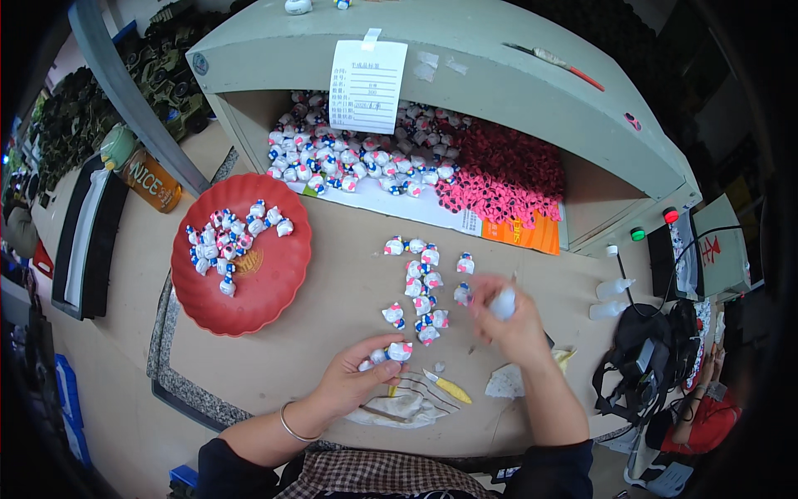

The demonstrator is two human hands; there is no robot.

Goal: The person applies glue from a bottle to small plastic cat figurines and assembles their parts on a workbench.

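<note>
- Bare bench (341,291) lies open between the red plate (274,287) and the loose cluster of small white figurines (420,287); a hand could pass there.
- The plate blocks the left side, its own heap of figurines (226,237) gathered toward its upper left.
- Behind, the grey box shelf (465,58) overhangs; its opening is crowded with white figurines (349,158) and a pink pile (503,175).
- Near the front edge, a cloth (399,409), a yellow-handled knife (447,386) and a paper scrap (504,384) lie between the two forearms.
- To the right, two small squeeze bottles (613,298) and a black bag with cables (644,358) close the way.
- At far left, an orange bottle (150,179) and a dark tray (87,241) stand along the bench edge.
</note>
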